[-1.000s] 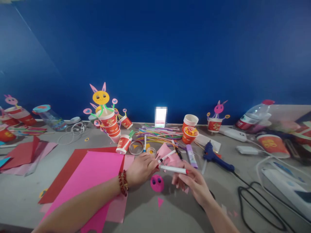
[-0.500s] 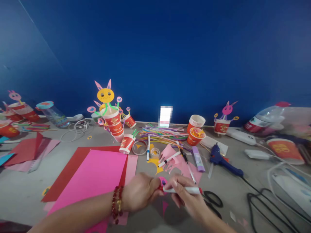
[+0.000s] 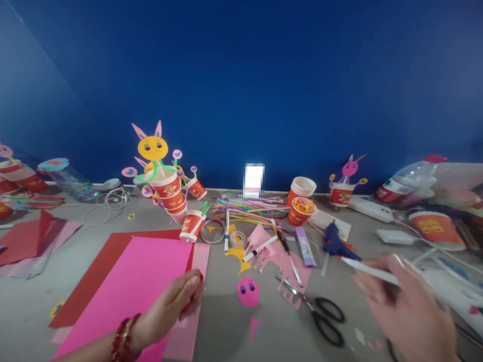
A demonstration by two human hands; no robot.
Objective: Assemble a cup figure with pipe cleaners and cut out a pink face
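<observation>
A round pink paper face [image 3: 248, 292] with two dark eyes lies on the table between my hands, touched by neither. My right hand [image 3: 409, 301] is closed round a white marker [image 3: 372, 270] whose red tip points left, over the glue gun's side of the table. Over the pink paper sheets, my left hand [image 3: 179, 299] is closed, with a bit of a red marker cap [image 3: 201, 277] showing at the fingertips. Black-handled scissors [image 3: 315, 306] lie right of the face. A small pink paper triangle [image 3: 254, 327] lies just below it.
Pink paper [image 3: 132, 286] covers the left front. Stacked decorated cups [image 3: 168, 188], pipe cleaners [image 3: 249, 208], a glue stick [image 3: 305, 246] and a blue glue gun [image 3: 334, 241] stand or lie farther back. A cable [image 3: 390, 347] runs at the right.
My hands have moved apart, the right one going right with the marker and the left one going left. The pink face now lies uncovered on the table.
</observation>
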